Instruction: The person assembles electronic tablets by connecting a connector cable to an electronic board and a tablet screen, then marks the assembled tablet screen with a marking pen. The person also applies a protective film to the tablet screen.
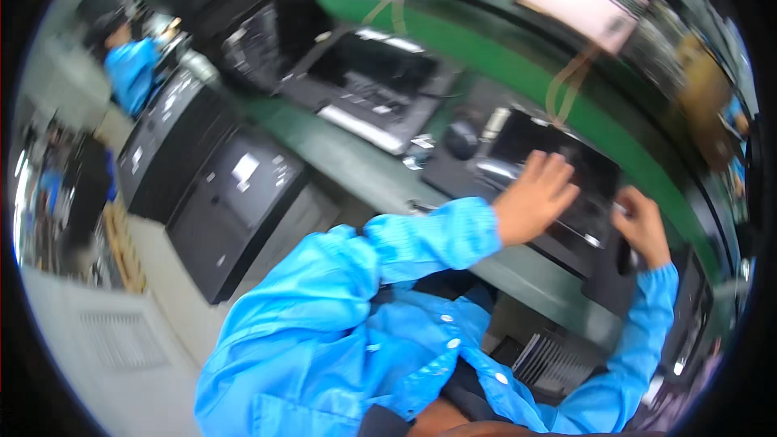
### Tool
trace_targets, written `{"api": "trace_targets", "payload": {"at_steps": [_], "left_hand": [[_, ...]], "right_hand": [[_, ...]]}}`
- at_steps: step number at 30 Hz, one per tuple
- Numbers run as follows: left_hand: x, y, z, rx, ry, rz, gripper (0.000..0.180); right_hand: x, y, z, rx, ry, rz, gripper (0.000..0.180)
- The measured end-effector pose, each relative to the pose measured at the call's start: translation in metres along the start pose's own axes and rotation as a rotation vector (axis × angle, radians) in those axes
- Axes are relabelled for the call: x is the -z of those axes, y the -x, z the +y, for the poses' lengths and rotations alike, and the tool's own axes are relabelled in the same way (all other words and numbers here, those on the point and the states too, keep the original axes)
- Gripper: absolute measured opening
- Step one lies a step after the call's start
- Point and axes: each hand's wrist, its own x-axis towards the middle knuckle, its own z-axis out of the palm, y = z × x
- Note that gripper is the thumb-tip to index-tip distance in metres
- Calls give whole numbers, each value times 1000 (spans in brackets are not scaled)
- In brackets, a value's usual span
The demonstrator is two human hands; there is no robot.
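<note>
A glossy black flat panel [587,163] lies on a dark mat on the green bench, slightly right of the middle. My left hand [534,201] is over its near left part, fingers stretched and spread; whether the palm touches the surface is hard to tell. At the panel's right edge is my right hand [643,225], its fingers and thumb curled around the edge. Motion blur hides the exact contact there. Blue sleeves cover both my forearms.
A second black panel [376,65] rests on a dark mat farther left along the bench [324,146]. A round dark object [461,139] sits between the two mats. Dark boxes [235,202] stand at the left. Lit screens [579,0] hang above. A person in blue [132,73] works far left.
</note>
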Motion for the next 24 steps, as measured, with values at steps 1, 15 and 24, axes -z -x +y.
{"api": "trace_targets", "payload": {"at_steps": [1,15,24], "left_hand": [[-7,-3,-1,-42,38,79,47],[386,240,-39,1179,701,1100,31],[464,539,-8,1786,773,1439,36]], "right_hand": [[-1,6,-1,-24,-12,53,16],[-35,84,140,-65,527,500,48],[-66,78,172,-181,385,491,46]]}}
